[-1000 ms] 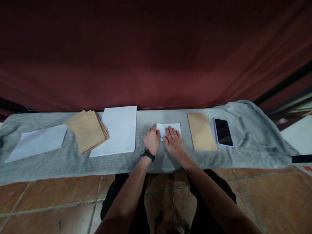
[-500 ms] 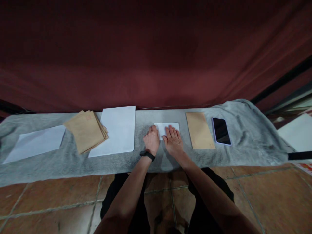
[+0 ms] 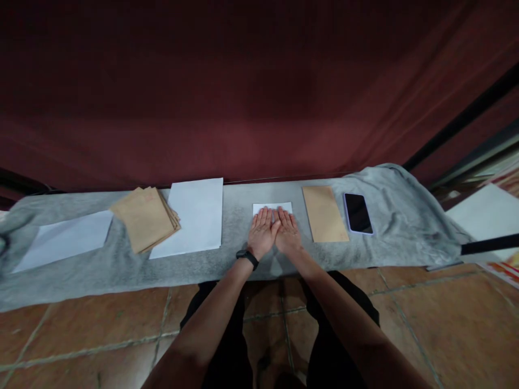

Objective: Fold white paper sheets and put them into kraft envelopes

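Small white paper, folded by the look of it (image 3: 273,205), mid-counter (image 3: 237,197), between far and front edges. Left hand (image 3: 261,235) and right hand (image 3: 288,233) flat on it, palms down, thumbs touching; grip spread open both sides, nothing clasped, paper just covered. Kraft envelope (image 3: 325,214) right of it, then smartphone (image 3: 358,213) toward right end. White sheets (image 3: 198,216) left, partly under kraft envelope stack (image 3: 146,219). Risks, my guess: uneven pressing could skew a crease; soft cloth (image 3: 227,265) underneath could let paper slide or wrinkle.
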The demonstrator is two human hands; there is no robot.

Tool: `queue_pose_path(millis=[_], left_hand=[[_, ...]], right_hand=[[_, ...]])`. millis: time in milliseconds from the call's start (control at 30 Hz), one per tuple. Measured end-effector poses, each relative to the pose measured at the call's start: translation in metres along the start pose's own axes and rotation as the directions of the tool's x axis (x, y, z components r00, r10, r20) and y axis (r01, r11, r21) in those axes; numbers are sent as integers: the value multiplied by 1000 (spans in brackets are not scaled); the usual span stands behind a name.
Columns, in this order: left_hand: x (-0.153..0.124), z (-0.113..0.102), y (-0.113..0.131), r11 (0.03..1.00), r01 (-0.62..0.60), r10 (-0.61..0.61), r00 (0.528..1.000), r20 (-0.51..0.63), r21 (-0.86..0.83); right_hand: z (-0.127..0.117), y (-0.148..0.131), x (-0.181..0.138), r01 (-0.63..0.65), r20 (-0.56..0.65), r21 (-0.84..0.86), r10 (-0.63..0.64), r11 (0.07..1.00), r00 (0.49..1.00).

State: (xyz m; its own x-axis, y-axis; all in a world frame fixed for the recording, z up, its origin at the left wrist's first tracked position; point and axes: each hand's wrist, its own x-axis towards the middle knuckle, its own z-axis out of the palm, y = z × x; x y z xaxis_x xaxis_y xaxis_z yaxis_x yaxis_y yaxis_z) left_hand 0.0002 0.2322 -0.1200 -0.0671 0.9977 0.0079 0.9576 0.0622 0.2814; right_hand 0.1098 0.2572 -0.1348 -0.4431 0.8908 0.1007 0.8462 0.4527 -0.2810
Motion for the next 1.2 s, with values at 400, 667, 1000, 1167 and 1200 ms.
queue_pose_path(millis=[400, 667, 1000, 1167, 1200], left_hand=[[1, 0, -18, 993, 60, -56, 997, -48, 97], [5, 3, -9, 988, 110, -101, 991, -92, 109], [9, 3, 4, 985, -163, 165, 986, -25, 47], [11, 5, -1, 973, -219, 220, 975, -14, 69], [12, 6, -2, 971, -228, 229, 973, -9, 75]], right_hand=[[5, 25, 2, -88, -179, 3, 87, 996, 980], [2, 36, 0, -73, -182, -46, 64, 996, 981], [-11, 32, 5, -112, -139, -47, 104, 993, 985], [-14, 18, 13, 38, -61, 14, -37, 999, 997], [-13, 14, 15, 71, -44, 26, -70, 997, 997]])
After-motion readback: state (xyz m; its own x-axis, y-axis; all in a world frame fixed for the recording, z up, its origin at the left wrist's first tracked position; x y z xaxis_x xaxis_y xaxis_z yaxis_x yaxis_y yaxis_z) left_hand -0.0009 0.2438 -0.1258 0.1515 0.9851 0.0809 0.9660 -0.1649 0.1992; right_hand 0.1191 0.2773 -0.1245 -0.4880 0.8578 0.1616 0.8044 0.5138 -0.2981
